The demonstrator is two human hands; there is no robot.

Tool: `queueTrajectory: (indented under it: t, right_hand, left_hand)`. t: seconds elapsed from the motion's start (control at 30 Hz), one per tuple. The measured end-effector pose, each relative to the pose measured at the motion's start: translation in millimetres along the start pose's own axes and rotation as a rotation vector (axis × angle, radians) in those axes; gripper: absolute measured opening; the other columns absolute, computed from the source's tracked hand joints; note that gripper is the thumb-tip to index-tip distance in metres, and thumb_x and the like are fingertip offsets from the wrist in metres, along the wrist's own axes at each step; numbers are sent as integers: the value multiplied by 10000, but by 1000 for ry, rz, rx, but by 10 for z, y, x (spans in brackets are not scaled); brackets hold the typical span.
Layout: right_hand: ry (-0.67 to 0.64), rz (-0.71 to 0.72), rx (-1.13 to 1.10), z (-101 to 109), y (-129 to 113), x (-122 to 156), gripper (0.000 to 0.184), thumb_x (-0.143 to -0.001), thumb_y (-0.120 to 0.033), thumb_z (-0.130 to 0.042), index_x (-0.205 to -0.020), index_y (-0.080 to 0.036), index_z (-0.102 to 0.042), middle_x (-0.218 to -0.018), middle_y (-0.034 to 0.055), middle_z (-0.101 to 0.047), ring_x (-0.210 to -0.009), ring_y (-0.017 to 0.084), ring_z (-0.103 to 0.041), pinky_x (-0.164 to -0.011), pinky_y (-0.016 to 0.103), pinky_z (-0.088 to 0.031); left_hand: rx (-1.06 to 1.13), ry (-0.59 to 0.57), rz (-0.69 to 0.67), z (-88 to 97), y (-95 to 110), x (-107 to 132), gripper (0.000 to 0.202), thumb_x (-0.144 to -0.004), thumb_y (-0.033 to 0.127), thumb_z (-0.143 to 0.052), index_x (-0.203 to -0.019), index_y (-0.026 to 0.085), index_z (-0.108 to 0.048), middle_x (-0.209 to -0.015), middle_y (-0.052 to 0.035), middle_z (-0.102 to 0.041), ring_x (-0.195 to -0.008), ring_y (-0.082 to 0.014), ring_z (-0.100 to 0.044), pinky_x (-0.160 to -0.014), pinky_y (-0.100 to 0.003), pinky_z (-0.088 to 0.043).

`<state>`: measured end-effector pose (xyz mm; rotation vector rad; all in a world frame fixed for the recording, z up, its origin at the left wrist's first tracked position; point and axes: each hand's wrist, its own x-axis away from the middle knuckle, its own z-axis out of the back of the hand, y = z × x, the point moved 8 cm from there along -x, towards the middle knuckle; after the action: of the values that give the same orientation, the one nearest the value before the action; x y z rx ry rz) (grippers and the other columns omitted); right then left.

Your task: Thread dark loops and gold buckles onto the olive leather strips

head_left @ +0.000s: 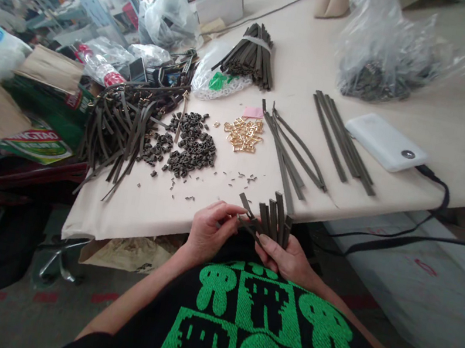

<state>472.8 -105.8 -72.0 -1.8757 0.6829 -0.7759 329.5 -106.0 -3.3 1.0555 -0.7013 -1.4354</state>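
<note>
My right hand (285,259) is wrapped round several dark grey-brown strap strips (275,217) at the table's front edge, their ends fanning upward. My left hand (211,228) pinches the end of one strip that crosses from the right hand. Just beyond the hands lie loose straps (290,160). Gold metal buckles (243,135) form a small pile further back. Left of them is a heap of small dark loops (191,152), with tiny dark scraps (249,178) scattered in front.
Finished-looking straps (122,126) hang over the left table edge. A tied strap bundle (252,55) lies at the back. More strips (345,142) and a white power bank (387,141) with a black cable sit on the right. A clear plastic bag (380,62) stands behind.
</note>
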Motion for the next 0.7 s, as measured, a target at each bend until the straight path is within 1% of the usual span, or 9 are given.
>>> queueTrajectory:
  t: [0.1, 0.17, 0.23, 0.33, 0.4, 0.47, 0.53, 0.63, 0.7]
  right_hand:
    - [-20, -16, 40, -17, 11, -18, 419, -881, -579, -589, -881, -160, -598, -568, -49, -486, -396, 62, -341, -357, 206, -229]
    - [-32, -31, 77, -38, 7, -23, 431, -873, -591, -589, -783, -171, -561, -568, -42, -491, -404, 64, -351, -363, 210, -235]
    - [-52, -41, 89, -68, -8, -27, 421, -875, -587, -588, -806, -174, -557, -576, -45, -492, -407, 67, -352, -365, 214, -241]
    - [-76, -34, 91, -105, -51, -38, 407, -881, -576, -585, -844, -171, -564, -577, -50, -488, -414, 72, -357, -371, 218, -254]
    - [-87, -33, 95, -118, -69, -45, 395, -886, -566, -581, -843, -174, -562, -580, -49, -491, -419, 74, -365, -377, 219, -264]
    - [-83, -30, 102, -115, -78, -51, 378, -889, -555, -583, -846, -180, -555, -590, -46, -505, -417, 74, -376, -375, 219, -270]
    - [-58, -12, 108, -95, -88, -53, 364, -885, -545, -592, -844, -186, -546, -595, -43, -519, -411, 74, -388, -367, 217, -270]
    - [-37, 15, 112, -85, -100, -49, 354, -882, -535, -601, -814, -193, -536, -569, -49, -510, -398, 73, -382, -356, 217, -260]
    - [-38, 14, 119, -96, -99, -45, 359, -881, -530, -603, -773, -195, -530, -544, -54, -492, -389, 70, -367, -353, 219, -252]
  left_hand:
    - [0, -46, -24, -52, 21, -5, 167, -851, 149, -598, -954, 206, -717, -764, -6, -658, -582, -83, -595, -548, -208, -483]
    - [-33, -89, -38, -93, 43, -13, 150, -826, 160, -639, -941, 206, -724, -761, -10, -669, -614, -94, -586, -564, -216, -473]
    - [-47, -131, -15, -131, 40, -14, 124, -817, 176, -657, -919, 203, -721, -745, -7, -670, -623, -99, -576, -574, -224, -463]
    - [-27, -154, 45, -166, 13, 8, 31, -781, 183, -681, -811, 188, -685, -720, 2, -652, -626, -100, -560, -576, -225, -446]
    - [84, -143, 143, -175, -58, 34, 57, -771, 201, -682, -756, 179, -632, -671, 16, -620, -602, -95, -544, -558, -217, -438]
    - [284, -115, 294, -187, -182, 71, 113, -786, 237, -673, -756, 176, -583, -640, 31, -599, -562, -83, -539, -534, -202, -439]
    - [491, -56, 421, -188, -305, 103, 171, -796, 275, -686, -779, 174, -548, -644, 41, -596, -527, -68, -543, -510, -184, -436]
    - [686, 25, 495, -177, -423, 118, 255, -762, 300, -749, -811, 170, -536, -657, 52, -592, -504, -51, -538, -486, -159, -419]
    - [760, 34, 537, -202, -481, 132, 296, -730, 307, -786, -829, 167, -544, -655, 54, -588, -504, -49, -532, -479, -153, -414]
